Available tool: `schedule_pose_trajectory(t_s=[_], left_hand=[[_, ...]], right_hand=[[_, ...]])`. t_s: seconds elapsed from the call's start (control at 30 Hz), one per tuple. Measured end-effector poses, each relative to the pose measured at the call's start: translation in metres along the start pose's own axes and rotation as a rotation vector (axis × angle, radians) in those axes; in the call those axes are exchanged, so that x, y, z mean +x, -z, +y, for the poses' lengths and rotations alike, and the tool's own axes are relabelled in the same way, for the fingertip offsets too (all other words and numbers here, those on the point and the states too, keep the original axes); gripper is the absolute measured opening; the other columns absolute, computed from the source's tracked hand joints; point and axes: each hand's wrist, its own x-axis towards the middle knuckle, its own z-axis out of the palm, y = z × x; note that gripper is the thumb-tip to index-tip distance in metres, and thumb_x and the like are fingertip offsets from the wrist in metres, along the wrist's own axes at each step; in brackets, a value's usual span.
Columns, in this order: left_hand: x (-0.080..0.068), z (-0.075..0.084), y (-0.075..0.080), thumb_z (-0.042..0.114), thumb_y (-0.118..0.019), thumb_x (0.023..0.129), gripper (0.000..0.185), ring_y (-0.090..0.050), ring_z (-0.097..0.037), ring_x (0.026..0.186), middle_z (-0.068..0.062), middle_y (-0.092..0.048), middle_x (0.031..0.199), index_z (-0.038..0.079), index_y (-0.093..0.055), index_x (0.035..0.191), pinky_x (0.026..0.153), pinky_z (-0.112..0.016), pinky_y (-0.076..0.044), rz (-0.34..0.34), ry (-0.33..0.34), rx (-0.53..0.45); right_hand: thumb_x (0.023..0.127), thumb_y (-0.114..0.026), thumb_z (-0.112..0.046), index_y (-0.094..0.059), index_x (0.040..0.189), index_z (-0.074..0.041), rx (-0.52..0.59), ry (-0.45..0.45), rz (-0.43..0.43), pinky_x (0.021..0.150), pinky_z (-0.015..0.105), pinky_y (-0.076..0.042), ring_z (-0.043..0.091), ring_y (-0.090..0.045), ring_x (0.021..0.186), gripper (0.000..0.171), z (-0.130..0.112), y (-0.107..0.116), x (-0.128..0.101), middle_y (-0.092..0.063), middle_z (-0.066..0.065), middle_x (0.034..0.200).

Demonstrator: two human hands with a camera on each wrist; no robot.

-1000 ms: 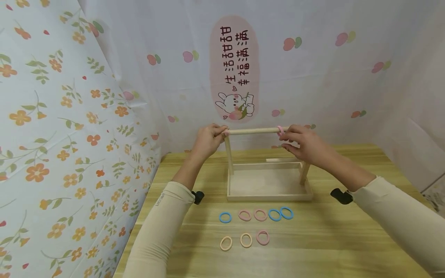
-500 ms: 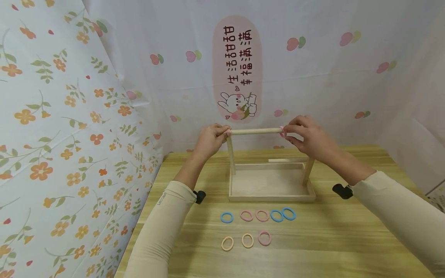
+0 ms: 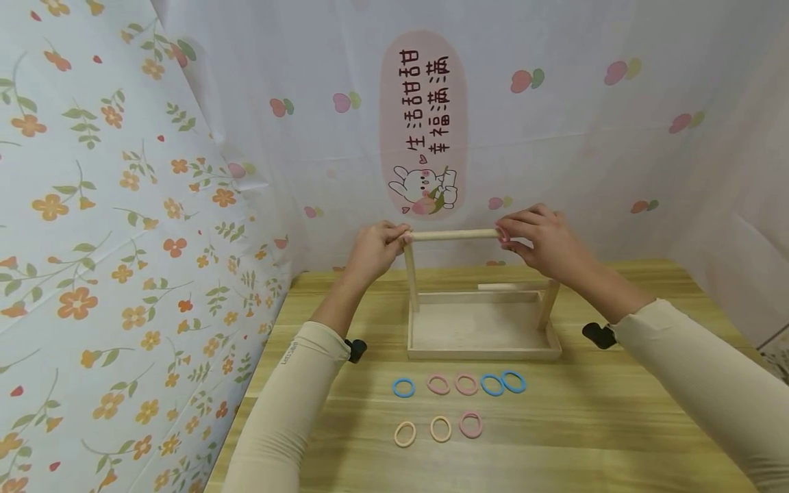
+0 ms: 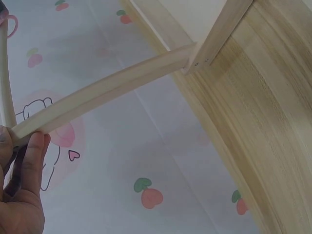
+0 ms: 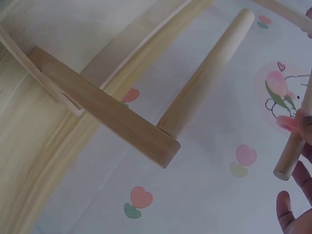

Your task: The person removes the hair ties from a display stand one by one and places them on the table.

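Observation:
A wooden rack has an upper rod [image 3: 456,235] and a lower rod [image 5: 209,73], each on its own post. My left hand [image 3: 374,250] pinches the corner where the upper rod meets the left post [image 4: 102,90]. At the other end of that rod, my right hand [image 3: 537,239] pinches a pink hair tie [image 5: 287,122] that appears looped round it. The rod's bare tip sticks out beyond the tie in the right wrist view. The left wrist view also shows this hair tie [image 4: 13,25] far along the rod.
The rack's shallow tray [image 3: 481,355] stands on the wooden table [image 3: 555,438]. Before it lie blue hair ties [image 3: 403,387], pink hair ties [image 3: 438,393] and beige hair ties [image 3: 405,444] in two rows. Patterned cloth [image 3: 296,157] hangs behind and at the left.
My right thumb and fingers have come in to the left and closed on the pink hair tie at the rod's end. The left hand keeps its hold; the head view has shifted slightly.

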Motion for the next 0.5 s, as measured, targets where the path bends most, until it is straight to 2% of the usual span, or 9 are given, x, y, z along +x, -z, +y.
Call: schedule_pose_trajectory(t_s=[0.27,0.5], left_hand=[[-0.0014,-0.0001,-0.0008,0.030,-0.072,0.109,0.034,-0.076,-0.024,0.097,-0.014,-0.081,0.127,0.013,-0.078,0.138,0.073,-0.027,-0.057,0.009,-0.015,0.045],[-0.0011,-0.0001,-0.0002,0.030,-0.072,0.109,0.033,-0.076,-0.024,0.095,-0.013,-0.081,0.124,0.016,-0.078,0.138,0.072,-0.027,-0.056,0.013,-0.019,0.072]], right_hand=[[0.091,-0.089,-0.003,-0.080,0.130,-0.008,-0.014,-0.062,-0.052,0.080,0.068,-0.053,0.042,-0.068,0.113,0.040,-0.0021,0.0006,0.0004,-0.081,0.014,0.125],[0.091,-0.089,-0.005,-0.081,0.127,-0.009,-0.037,-0.071,-0.058,0.078,0.067,-0.053,0.040,-0.068,0.111,0.037,-0.0003,-0.0009,0.0006,-0.081,0.013,0.123]])
